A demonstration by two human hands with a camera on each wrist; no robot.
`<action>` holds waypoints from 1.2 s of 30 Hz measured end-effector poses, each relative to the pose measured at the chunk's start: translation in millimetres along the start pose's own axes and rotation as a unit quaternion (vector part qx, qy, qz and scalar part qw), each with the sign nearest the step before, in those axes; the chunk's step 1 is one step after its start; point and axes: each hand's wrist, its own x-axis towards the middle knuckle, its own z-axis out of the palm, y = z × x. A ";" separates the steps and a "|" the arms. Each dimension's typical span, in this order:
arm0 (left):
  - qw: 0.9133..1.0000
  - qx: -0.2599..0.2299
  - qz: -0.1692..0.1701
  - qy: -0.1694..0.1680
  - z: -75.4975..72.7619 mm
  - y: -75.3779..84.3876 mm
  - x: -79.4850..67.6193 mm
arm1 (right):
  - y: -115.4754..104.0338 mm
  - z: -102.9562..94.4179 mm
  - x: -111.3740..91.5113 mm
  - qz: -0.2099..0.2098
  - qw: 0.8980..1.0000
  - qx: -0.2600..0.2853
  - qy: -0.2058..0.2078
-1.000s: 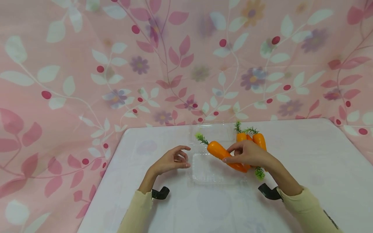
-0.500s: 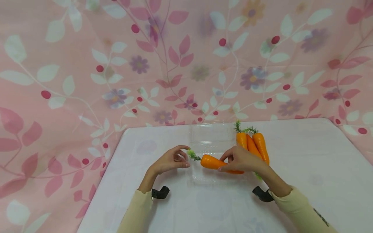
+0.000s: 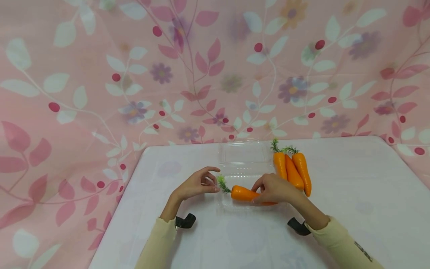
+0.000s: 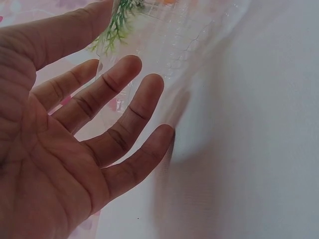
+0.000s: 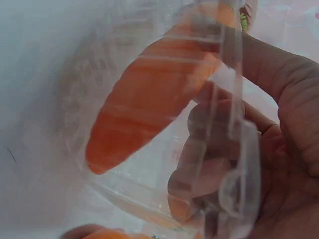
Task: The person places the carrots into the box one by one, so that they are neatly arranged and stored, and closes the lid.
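Observation:
My right hand (image 3: 277,188) pinches an orange toy carrot (image 3: 241,193) with green plastic leaves, low inside a clear plastic clamshell box (image 3: 228,205). In the right wrist view the carrot (image 5: 144,94) shows through the box's clear wall, its tapered tip toward the lower left and my thumb on its upper part. My left hand (image 3: 198,185) stands at the box's left side with its fingers loosely bent and nothing in them. The left wrist view shows those fingers (image 4: 144,99) beside the clear wall, the carrot's leaves (image 4: 119,27) near the thumb.
The box's lid (image 3: 245,152) lies folded back toward the wall side. Several more carrots (image 3: 293,173) lie side by side just right of the box. A white cloth covers the table (image 3: 352,198); a pink floral curtain (image 3: 215,74) hangs behind it.
My right hand has carried the carrot left and down from beside the other carrots into the box, and the carrot has turned nearly level across it. My left hand has stayed in place.

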 end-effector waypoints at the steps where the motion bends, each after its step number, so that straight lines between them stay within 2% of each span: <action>1: 1.000 -0.001 -0.001 -0.001 0.0 4.1 -0.8 | 0.0 1.5 0.5 0.005 1.000 -0.003 0.000; 5: 1.000 0.000 -0.002 -0.008 -0.7 21.0 -5.0 | -2.5 6.6 0.2 0.012 1.000 -0.008 -0.003; 8: 1.000 0.000 0.001 -0.009 -0.8 27.0 -7.2 | -4.6 9.4 0.5 0.025 1.000 -0.007 -0.009; 26: 1.000 0.005 0.000 -0.003 -1.3 27.4 -8.6 | -11.5 15.7 2.6 0.065 0.997 -0.033 -0.016; 36: 1.000 0.010 0.000 -0.002 -0.6 26.4 -8.0 | -11.3 -2.4 -7.1 0.047 0.999 -0.018 0.020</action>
